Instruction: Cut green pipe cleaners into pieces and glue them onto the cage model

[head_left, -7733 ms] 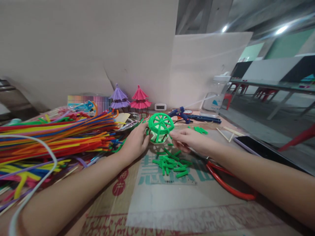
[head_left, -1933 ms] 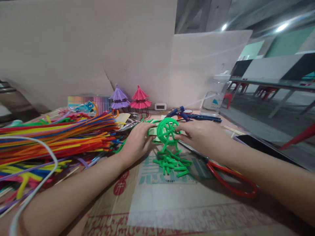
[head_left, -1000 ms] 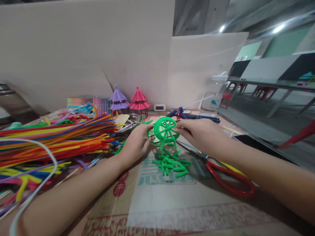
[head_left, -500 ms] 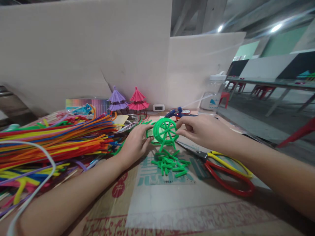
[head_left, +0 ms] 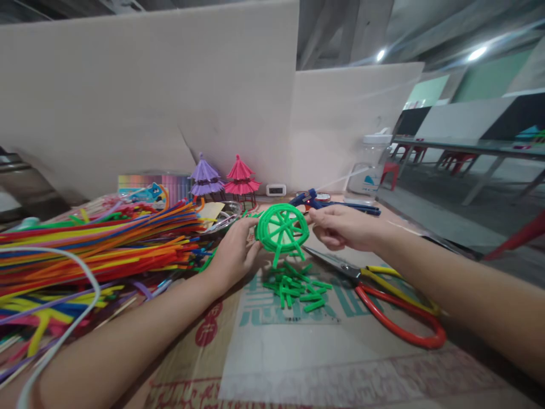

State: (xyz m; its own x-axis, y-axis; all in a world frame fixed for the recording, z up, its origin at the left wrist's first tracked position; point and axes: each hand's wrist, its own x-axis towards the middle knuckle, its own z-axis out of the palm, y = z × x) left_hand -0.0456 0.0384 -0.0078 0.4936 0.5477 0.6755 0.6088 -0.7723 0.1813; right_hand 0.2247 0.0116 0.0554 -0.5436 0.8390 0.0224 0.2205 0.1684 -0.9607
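Between my hands stands a small green Ferris wheel (head_left: pixel 283 228) made of pipe cleaners, with spokes and short legs. My left hand (head_left: pixel 235 250) pinches it at its left side, thumb below and fingers above. On the other side my right hand (head_left: pixel 334 226) is curled, its thumb and forefinger closed at the rim; the exact contact point is hard to see. Just below the wheel lies a loose pile of short green pipe-cleaner pieces (head_left: pixel 293 288). Large scissors (head_left: pixel 402 304) with red and yellow handles lie beneath my right forearm, blades pointing toward the wheel.
Bundles of coloured pipe cleaners (head_left: pixel 106 244) cover the left side, crossed by a white cable (head_left: pixel 91 281). Behind stand purple (head_left: pixel 205 176) and pink (head_left: pixel 242 177) pagodas, a small clock (head_left: pixel 276 190), a blue glue gun (head_left: pixel 309 197) and a clear bottle (head_left: pixel 367 170).
The wheel has turned to show its face more squarely and sits slightly lower in view. My right hand has shifted a little rightward and its fingers are more curled. My left hand keeps its grip.
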